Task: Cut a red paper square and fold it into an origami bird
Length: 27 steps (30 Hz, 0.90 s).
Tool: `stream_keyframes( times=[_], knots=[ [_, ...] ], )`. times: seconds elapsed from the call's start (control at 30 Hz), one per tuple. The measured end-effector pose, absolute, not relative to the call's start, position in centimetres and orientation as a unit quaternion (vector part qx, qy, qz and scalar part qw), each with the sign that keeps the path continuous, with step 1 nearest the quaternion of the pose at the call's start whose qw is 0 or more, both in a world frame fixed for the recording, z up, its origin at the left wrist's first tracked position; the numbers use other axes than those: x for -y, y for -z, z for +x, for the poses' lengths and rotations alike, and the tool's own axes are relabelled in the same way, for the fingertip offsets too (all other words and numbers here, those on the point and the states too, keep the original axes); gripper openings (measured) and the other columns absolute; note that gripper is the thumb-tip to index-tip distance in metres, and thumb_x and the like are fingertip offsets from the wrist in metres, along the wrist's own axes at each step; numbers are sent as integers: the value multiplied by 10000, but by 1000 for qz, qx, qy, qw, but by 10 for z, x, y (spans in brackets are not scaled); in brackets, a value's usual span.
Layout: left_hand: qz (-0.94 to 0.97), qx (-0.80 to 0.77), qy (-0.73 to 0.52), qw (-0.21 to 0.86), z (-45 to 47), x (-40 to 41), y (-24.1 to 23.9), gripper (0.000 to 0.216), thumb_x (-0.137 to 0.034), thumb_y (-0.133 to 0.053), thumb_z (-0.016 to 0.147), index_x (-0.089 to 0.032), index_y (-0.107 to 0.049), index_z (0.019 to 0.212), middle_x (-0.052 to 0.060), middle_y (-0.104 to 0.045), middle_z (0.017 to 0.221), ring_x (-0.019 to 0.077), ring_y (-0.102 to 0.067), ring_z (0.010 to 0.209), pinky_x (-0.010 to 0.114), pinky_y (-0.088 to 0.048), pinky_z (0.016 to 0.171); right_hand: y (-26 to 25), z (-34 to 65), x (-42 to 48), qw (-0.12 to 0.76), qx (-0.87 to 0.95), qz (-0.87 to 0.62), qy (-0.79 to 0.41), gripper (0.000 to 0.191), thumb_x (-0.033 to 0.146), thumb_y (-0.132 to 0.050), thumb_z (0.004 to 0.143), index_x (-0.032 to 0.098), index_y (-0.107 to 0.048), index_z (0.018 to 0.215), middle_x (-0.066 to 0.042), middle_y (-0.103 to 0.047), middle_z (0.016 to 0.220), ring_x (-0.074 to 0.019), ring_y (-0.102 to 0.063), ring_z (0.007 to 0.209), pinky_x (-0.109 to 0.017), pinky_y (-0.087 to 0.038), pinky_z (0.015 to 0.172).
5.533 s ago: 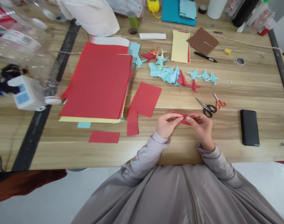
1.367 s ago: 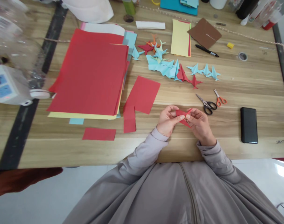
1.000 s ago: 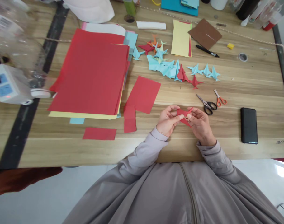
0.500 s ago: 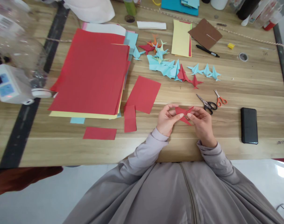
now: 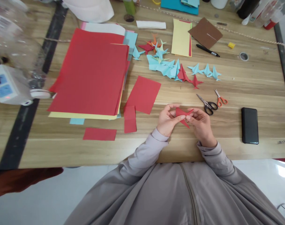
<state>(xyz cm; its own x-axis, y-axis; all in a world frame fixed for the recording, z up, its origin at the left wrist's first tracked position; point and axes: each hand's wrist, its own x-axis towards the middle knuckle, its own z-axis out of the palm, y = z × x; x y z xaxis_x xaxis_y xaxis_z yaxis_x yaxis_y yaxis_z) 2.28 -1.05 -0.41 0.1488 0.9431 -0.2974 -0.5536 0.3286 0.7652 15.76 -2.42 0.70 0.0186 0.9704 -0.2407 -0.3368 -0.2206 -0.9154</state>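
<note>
Between my two hands is a folded red paper piece with pointed ends, held just above the table's near side. My left hand pinches its left part, thumb on top. My right hand grips its right side between thumb and fingers, and the two thumb tips almost meet. Black-handled scissors lie just beyond my right hand, with small orange-handled scissors beside them. To the left of my left hand lie a red paper sheet and smaller red strips.
A stack of large red sheets covers the left of the table. Folded blue paper cranes and red ones lie ahead. A black phone-like slab is at right. Beyond are a pen and brown paper.
My right hand has shifted slightly left, its thumb closer to the left thumb. The red paper's lower point has swung a little left. Both hands keep their hold.
</note>
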Motion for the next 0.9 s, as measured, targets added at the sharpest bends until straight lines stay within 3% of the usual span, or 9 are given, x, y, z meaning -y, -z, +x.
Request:
stream_keyframes(
  times=[0.27, 0.57, 0.73, 0.9],
  knots=[
    [181, -349, -483, 783, 19, 11, -4, 496, -193, -862, 542, -144, -606, 963, 36, -741, 755, 182, -705, 656, 309, -578, 647, -14, 156, 22, 501, 254, -460, -687, 328, 291, -859, 541, 222, -710, 826, 49, -614, 584, -82, -542, 524, -215, -484, 550],
    [189, -362, -526, 746, 20, 8, -2, 528, -316, -767, 690, -224, -548, 1161, 5, -722, 829, 158, -705, 742, 299, -578, 713, -10, 154, 22, 563, 274, -506, -593, 313, 272, -793, 636, 225, -667, 919, 41, -649, 671, -101, -583, 609, -263, -506, 661],
    [210, -373, -529, 733, 23, 8, 1, 403, -303, -811, 630, -189, -614, 962, 19, -723, 803, 160, -695, 739, 300, -569, 711, -9, 156, 23, 571, 277, -489, -598, 290, 237, -772, 660, 235, -674, 932, 50, -643, 681, -92, -578, 613, -251, -486, 656],
    [262, -447, -588, 621, 23, 7, 13, 230, -332, -775, 671, -183, -710, 832, 14, -726, 784, 124, -657, 682, 266, -539, 677, -16, 155, 24, 528, 289, -470, -646, 248, 231, -759, 670, 223, -701, 911, 11, -684, 796, -109, -609, 705, -257, -488, 695]
  ],
)
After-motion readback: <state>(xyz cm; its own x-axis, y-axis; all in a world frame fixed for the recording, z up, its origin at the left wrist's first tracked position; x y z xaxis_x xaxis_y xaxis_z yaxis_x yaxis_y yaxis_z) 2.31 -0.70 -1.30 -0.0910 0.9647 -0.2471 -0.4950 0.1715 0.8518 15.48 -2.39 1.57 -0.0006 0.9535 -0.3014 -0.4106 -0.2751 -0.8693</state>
